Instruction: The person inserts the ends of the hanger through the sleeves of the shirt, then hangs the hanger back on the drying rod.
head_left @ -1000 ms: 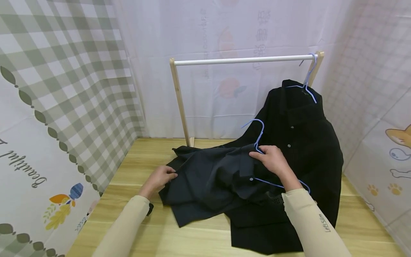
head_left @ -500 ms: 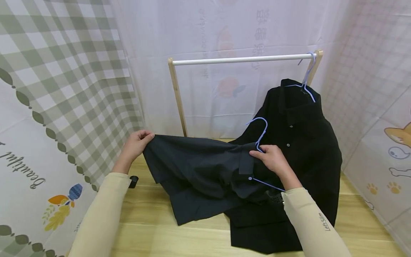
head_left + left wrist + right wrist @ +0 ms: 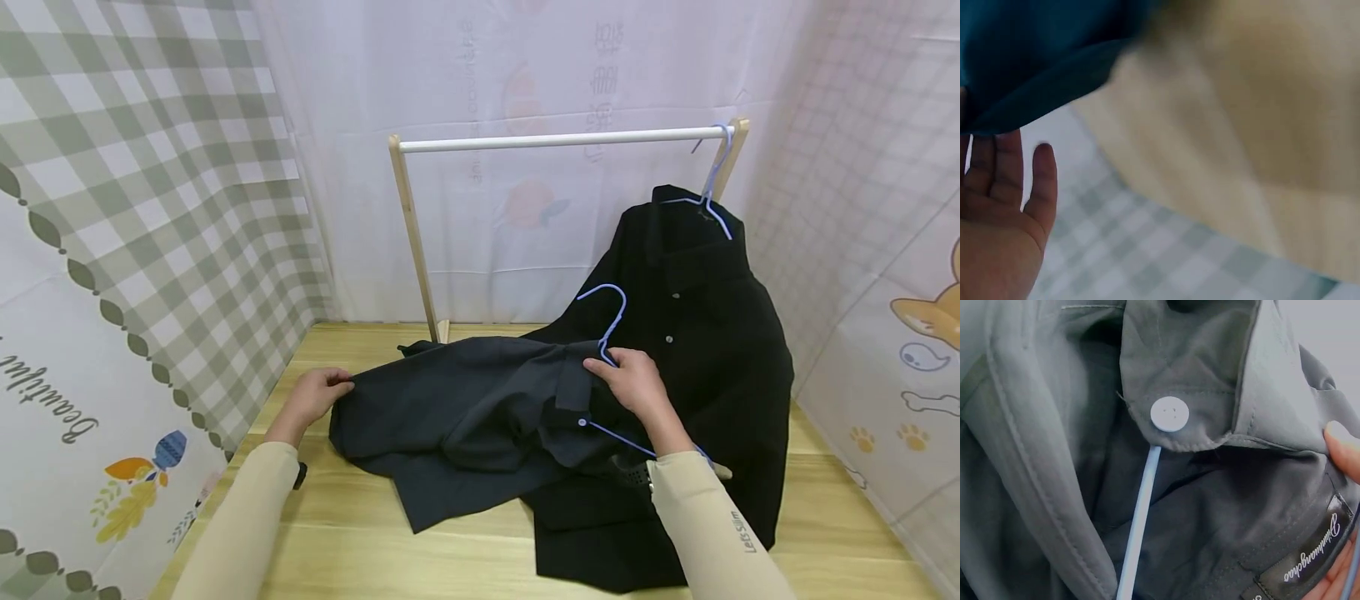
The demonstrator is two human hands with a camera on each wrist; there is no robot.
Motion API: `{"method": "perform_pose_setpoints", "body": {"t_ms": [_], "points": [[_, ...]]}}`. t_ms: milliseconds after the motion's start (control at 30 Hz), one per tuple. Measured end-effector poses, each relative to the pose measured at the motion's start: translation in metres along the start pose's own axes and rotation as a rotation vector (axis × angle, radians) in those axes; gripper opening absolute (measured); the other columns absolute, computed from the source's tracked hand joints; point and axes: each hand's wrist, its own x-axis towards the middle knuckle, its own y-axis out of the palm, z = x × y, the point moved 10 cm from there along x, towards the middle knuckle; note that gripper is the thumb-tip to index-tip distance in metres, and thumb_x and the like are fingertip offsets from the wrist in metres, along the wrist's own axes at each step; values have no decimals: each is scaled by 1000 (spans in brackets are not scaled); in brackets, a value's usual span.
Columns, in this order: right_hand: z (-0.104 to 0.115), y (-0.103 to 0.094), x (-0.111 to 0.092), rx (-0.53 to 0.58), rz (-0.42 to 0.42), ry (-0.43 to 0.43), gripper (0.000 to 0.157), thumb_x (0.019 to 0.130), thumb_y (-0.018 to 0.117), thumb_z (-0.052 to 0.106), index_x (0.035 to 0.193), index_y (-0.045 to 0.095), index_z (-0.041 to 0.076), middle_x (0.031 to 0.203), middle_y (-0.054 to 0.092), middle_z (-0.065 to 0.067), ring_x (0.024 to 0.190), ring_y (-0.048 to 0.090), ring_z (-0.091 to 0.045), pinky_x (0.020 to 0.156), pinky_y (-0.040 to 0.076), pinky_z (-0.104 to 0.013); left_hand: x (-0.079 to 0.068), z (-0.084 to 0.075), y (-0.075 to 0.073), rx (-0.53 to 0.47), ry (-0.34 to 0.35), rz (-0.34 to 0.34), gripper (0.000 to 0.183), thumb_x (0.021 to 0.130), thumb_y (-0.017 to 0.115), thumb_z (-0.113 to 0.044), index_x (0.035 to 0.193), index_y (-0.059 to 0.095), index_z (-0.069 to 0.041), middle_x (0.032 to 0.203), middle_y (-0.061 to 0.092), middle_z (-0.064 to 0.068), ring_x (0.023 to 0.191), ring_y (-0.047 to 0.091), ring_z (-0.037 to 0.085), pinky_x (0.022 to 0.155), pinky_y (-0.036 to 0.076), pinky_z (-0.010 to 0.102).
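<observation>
"Take the head view as a clock face. What's closest?"

"Two cream sleeves reaching in from seven and five, over a pale wooden table."

"And the hands?"

"Well apart. The left hand, at eight, pinches an edge of a charcoal button-up shirt; I can't tell if that's sleeve or hem. The right hand, at four, grips the collar end, thumb on top, right by the neck of a blue wire hanger."

"So where's that shirt?"

"Stretched between the hands at six o'clock, rumpled across the table. The right wrist camera shows a pale button on it, and a neck label beside the fingers."

"How does the hanger sit?"

"Its hook stands clear of the collar toward three; one arm runs out past the button toward four."

"Beyond that?"

"At three, a black button-up shirt on a second blue hanger, hooked over the rack's white rail near its two-o'clock end. Behind everything hangs a printed white backdrop, with green-and-white gingham cloth at ten."
</observation>
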Motion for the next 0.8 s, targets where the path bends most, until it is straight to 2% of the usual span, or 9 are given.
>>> {"method": "perform_pose_setpoints", "body": {"t_ms": [133,267,333,433,533,600,633,700,800], "points": [[-2,1,-2,8,-10,-2,45,98,64,36,68,46,7,63,38,-3,61,43,-21,58,35,-33,-14,30,4,67,-59,-16,24,98,59,-11,113,69,6,111,67,23,102,61,41,84,50,52],[0,1,-3,20,-14,-12,45,97,65,35,67,46,7,63,38,-3,60,43,-21,57,34,-33,-31,54,2,70,-160,-39,24,99,60,-17,101,72,4,95,69,18,87,62,36,75,50,47],[0,1,-4,20,-18,-15,45,97,65,35,67,46,7,62,37,-3,60,42,-21,56,34,-33,-37,62,-2,11,-212,-63,29,100,57,-19,102,71,6,94,68,18,81,62,30,71,51,43],[0,-1,-4,24,-38,-7,44,98,65,34,67,46,7,62,37,-2,60,42,-21,56,34,-33,-39,67,-14,-183,-305,-129,36,104,50,-19,119,64,11,106,64,22,80,62,21,73,53,39],[-1,-4,-5,33,-63,7,43,98,65,32,68,47,7,62,37,-2,61,43,-21,56,34,-33,-36,65,-35,-426,-365,-244,40,105,48,-19,131,54,10,109,61,14,81,60,10,78,54,30],[-2,-5,-5,41,-74,15,42,98,65,32,68,49,7,62,38,-2,62,43,-22,56,34,-33,-33,59,-51,-519,-380,-289,40,105,47,-22,132,53,6,109,57,5,84,56,6,80,51,25],[-2,-6,-5,47,-77,19,41,98,65,31,69,49,7,62,38,-2,62,43,-22,56,34,-33,-31,55,-59,-555,-377,-294,41,105,47,-25,132,53,5,112,55,4,90,56,9,83,50,25],[-3,-7,-4,56,-77,22,41,98,65,31,69,49,7,62,38,-2,62,43,-22,56,34,-33,-29,46,-73,-554,-354,-237,46,106,44,-30,137,49,4,126,53,12,114,54,21,98,44,32],[-4,-10,-4,68,-80,26,42,98,65,31,68,48,7,61,37,-2,61,42,-22,55,34,-33,-25,32,-90,-465,-277,-116,57,107,40,-34,142,41,11,147,35,28,139,30,39,112,29,47]]}}
